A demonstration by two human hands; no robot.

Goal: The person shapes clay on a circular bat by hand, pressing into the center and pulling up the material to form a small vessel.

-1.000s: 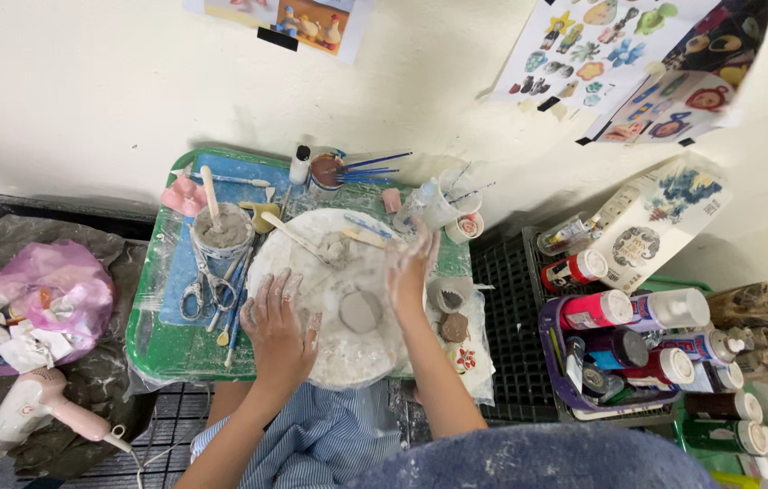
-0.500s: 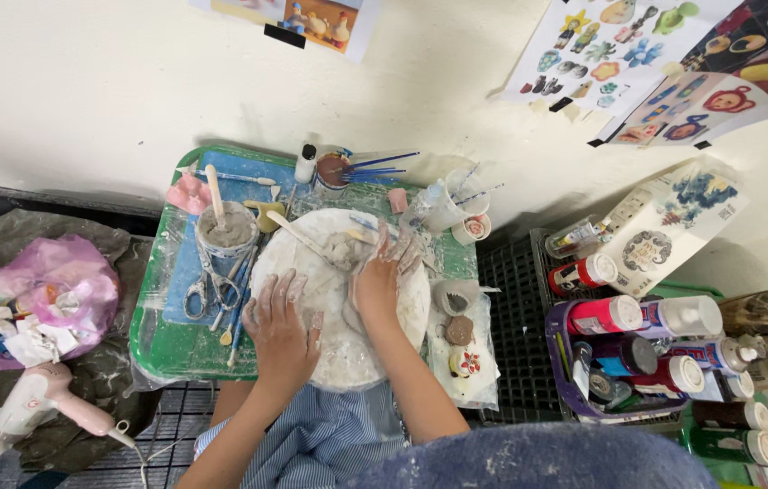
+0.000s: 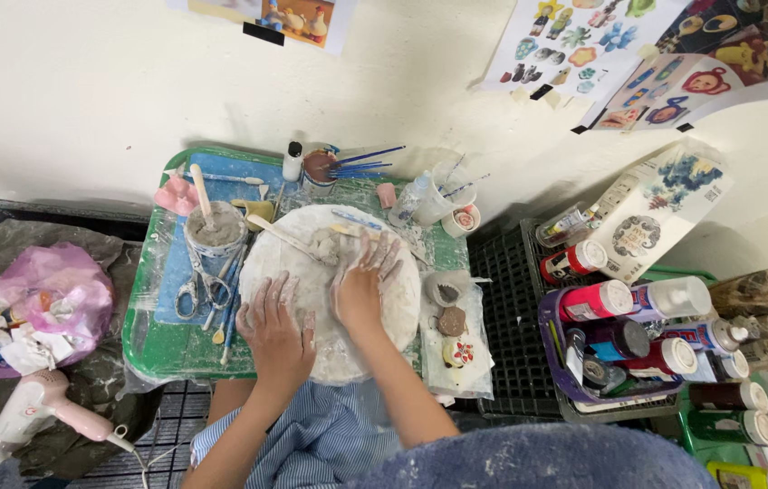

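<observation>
A round white board smeared with grey clay lies on a green tray. My left hand rests flat on the board's near left part, fingers spread. Pressed palm-down on the board's middle is my right hand, covering a piece of clay; its fingers point toward a grey clay lump at the far side. Both hands are dusted with clay. A wooden tool lies on the board's far left.
A cup of grey slip with a stick, scissors and brushes sit on the tray. Small painted pieces lie at right. Paint bottles fill a purple basket. A pink hairdryer and pink bag lie at left.
My right hand slid from the board's far right edge to its middle and now presses down flat there. The left hand stayed put on the near left.
</observation>
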